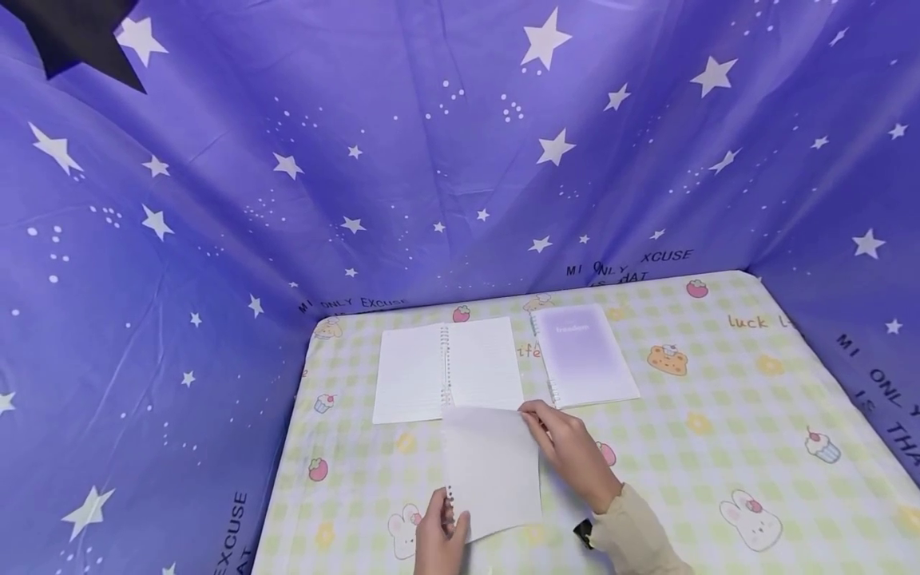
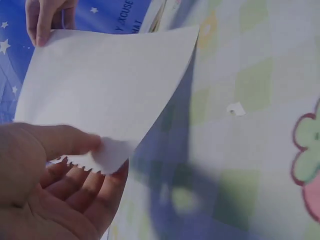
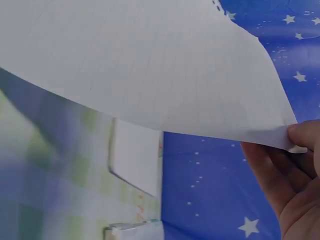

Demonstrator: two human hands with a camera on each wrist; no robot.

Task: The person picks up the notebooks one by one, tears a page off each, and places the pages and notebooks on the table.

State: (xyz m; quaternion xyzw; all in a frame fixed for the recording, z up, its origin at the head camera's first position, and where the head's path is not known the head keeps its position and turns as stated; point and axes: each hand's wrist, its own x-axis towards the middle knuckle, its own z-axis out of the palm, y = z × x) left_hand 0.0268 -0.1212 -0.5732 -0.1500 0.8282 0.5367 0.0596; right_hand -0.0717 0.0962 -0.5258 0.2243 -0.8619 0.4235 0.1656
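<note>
A loose white sheet of paper [image 1: 493,471] with a torn, perforated left edge is held up in front of an open spiral notebook [image 1: 411,374]. My left hand [image 1: 442,533] pinches its lower left part; in the left wrist view the thumb lies on top and the fingers are beneath the ragged edge. With thumb and fingers, my right hand [image 1: 573,451] grips the sheet's upper right corner. Faint lines show on the sheet [image 3: 150,75] in the right wrist view. The notebook's blank pages lie flat, their lower edge partly covered by the sheet.
A closed spiral notebook with a purple cover [image 1: 585,355] lies right of the open one. A small torn paper scrap [image 2: 236,109] rests on the green checked tablecloth [image 1: 719,455]. Blue star-patterned curtains [image 1: 431,176] stand behind and at both sides of the table.
</note>
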